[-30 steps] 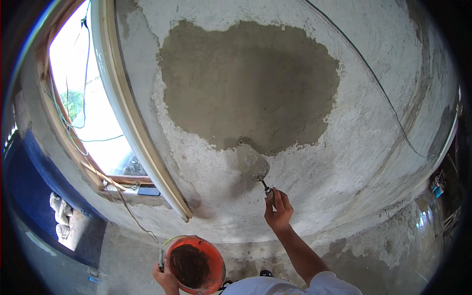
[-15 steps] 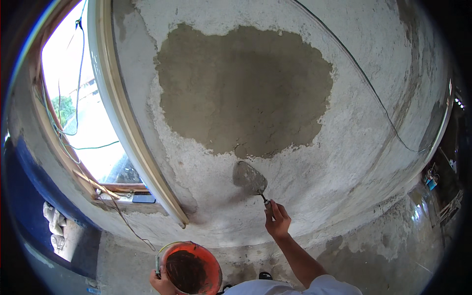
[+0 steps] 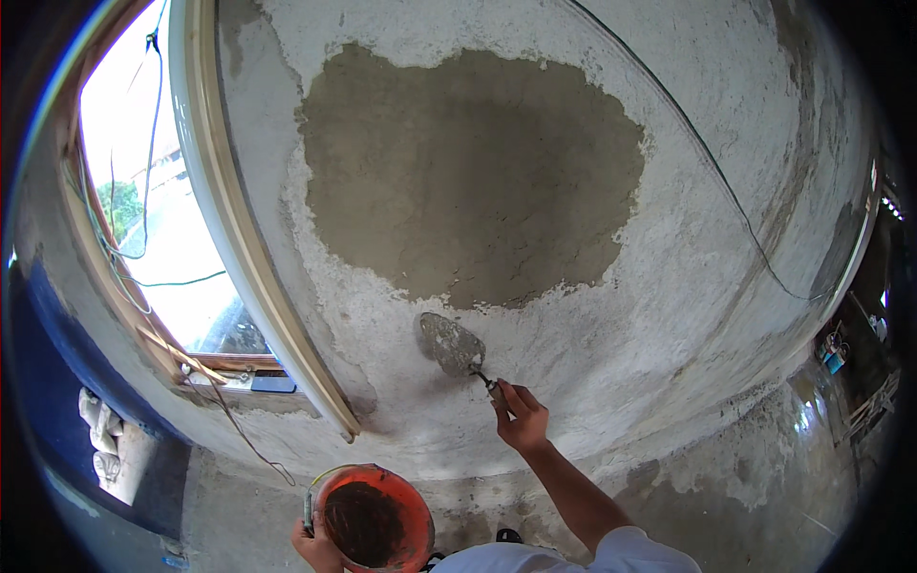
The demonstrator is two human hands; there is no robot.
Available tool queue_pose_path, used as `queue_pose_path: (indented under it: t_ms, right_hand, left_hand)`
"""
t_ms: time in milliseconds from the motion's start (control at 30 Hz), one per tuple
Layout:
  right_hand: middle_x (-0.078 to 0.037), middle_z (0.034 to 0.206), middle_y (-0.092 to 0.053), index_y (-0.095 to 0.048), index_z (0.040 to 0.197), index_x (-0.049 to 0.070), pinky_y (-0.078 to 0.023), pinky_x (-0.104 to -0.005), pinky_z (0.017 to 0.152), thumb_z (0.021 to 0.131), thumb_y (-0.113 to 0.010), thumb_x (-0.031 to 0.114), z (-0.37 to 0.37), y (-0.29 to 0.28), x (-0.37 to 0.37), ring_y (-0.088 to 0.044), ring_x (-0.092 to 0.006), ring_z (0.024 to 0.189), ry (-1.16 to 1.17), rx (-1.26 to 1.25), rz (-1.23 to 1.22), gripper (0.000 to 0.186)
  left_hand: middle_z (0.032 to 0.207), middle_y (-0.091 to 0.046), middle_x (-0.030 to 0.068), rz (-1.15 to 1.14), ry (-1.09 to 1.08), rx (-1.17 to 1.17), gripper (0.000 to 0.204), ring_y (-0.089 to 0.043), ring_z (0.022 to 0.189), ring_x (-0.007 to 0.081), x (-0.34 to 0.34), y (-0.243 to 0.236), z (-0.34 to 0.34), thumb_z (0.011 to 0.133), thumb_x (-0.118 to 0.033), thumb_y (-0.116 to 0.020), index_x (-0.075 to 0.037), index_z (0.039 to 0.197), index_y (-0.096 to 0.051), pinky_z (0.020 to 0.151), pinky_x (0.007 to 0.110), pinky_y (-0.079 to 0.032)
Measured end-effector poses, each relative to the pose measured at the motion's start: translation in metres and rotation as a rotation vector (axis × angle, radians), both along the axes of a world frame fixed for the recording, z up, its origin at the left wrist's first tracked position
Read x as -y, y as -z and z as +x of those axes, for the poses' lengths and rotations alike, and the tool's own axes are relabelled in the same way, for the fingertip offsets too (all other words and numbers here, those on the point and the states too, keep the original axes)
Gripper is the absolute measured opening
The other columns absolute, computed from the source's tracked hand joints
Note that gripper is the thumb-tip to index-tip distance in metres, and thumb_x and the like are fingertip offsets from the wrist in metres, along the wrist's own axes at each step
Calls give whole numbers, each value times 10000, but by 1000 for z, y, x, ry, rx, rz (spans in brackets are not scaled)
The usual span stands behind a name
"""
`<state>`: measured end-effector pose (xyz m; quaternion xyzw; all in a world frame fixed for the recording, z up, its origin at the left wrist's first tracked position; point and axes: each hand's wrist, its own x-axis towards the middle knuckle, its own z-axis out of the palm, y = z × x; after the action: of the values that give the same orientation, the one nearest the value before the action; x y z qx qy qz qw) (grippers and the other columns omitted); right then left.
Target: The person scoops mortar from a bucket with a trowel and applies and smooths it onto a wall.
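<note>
My right hand (image 3: 521, 415) grips the handle of a trowel (image 3: 452, 345). Its mortar-smeared blade lies against the rough white wall (image 3: 726, 315), just below a large patch of fresh grey-brown plaster (image 3: 473, 172). My left hand (image 3: 315, 546) holds an orange bucket (image 3: 374, 520) by its rim at the bottom of the view. Dark wet mortar fills the bucket.
A window (image 3: 143, 210) with a pale wooden frame (image 3: 258, 258) stands open at the left, with loose wires hanging across it. A thin black cable (image 3: 726, 191) runs down the wall at the right. The concrete floor (image 3: 764, 477) is stained with plaster.
My right hand has swung the trowel blade up and to the left along the wall. The view has tilted upward a little. The bucket has stayed low in my left hand.
</note>
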<state>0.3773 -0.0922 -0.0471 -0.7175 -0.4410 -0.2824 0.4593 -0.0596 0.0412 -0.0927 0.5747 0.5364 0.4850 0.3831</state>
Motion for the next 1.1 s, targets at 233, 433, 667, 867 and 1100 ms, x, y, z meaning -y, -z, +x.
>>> queue_pose_path:
  t_ms: [233,433,667,867,1100]
  right_hand:
    - [-87,1051,-746,-690,1359,119,-614,-365,671,825,-818,32,9,-44,-3,-759,-278,828,98,95,197,556]
    - [-87,1026,-744,-685,1374,153,-604,-367,620,852,-814,52,8,-12,-13,-755,-270,782,200,89,103,548]
    - [-111,1032,-746,-670,1385,105,-612,-363,612,845,-831,67,-17,-5,4,-763,-286,800,73,56,69,565]
    - [-70,998,-744,-683,1366,148,-605,-379,606,855,-806,62,9,-48,-10,-751,-279,771,71,60,226,533]
    - [-59,1008,-746,-686,1365,166,-611,-395,615,831,-826,88,-2,-11,8,-755,-282,770,-36,51,-12,557]
  left_hand:
    - [680,-480,-43,-12,-32,-63,359,-399,611,76,7,0,-2,1033,-167,-713,-53,752,-521,534,295,-329]
    - [679,-489,-40,-27,1,-34,356,-403,604,74,9,0,2,1033,-161,-712,-52,752,-523,528,294,-332]
    - [678,-505,-39,-15,-40,-2,346,-425,604,66,7,12,-6,1029,-165,-718,-45,760,-536,528,285,-342]
    - [672,-487,-37,-3,8,-55,369,-407,607,70,9,12,-7,1027,-179,-728,-47,751,-522,529,288,-329]
    - [667,-476,-41,8,-10,-20,391,-395,604,76,15,3,-7,1030,-175,-723,-47,731,-505,523,299,-320]
